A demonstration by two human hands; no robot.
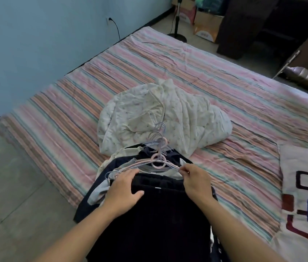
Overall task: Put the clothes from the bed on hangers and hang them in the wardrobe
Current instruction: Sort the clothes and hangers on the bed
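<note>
bed (225, 87) striped, spread out beyond both hands | crumpled pale quilt (160, 118) just past the fingertips | dark garment (155, 214) under both palms, atop the clothes pile | hangers (157, 157) bunched between quilt and hands | left hand (124, 191) fingers spread flat on the garment | right hand (196, 180) fingers pinching a hanger arm

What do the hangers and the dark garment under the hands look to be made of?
Hangers: thin pastel pink and lilac rods with a smooth, even colour, likely plastic or plastic-coated wire; which one is unclear. Dark garment: soft matte black fabric that sags in folds, probably a knit; its weave is too dark to read.
</note>
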